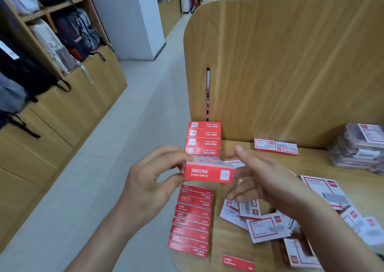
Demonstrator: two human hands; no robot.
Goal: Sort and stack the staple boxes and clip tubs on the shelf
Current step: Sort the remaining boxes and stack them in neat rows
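Both hands are raised over the left edge of the wooden shelf (311,161) with 1 red staple box (208,173) between them, held level and clear of the surface. The left hand (149,180) pinches the box's left end, thumb underneath and fingertips on its top edge. The right hand (264,180) meets the box's right end with its fingers spread and the index finger pointing up; motion blur hides whether it actually grips. Beyond the held box, 4 matching red boxes (203,138) lie side by side in a row along the shelf's left edge, ending against the upright wooden divider panel (291,63). Below the held box, a longer row of red boxes (193,219) runs along the same edge toward the camera, each touching the next. A single red box (238,262) lies apart near the bottom. To the right of the rows, white-and-red boxes (268,228) lie loose and overlapping, some under the right forearm. 2 flat white-and-red boxes (275,146) sit end to end near the divider, and a stack of clear clip tubs (357,147) stands at the far right. Across the pale floor (135,126), backpacks (68,32) fill wooden shelving on the left.
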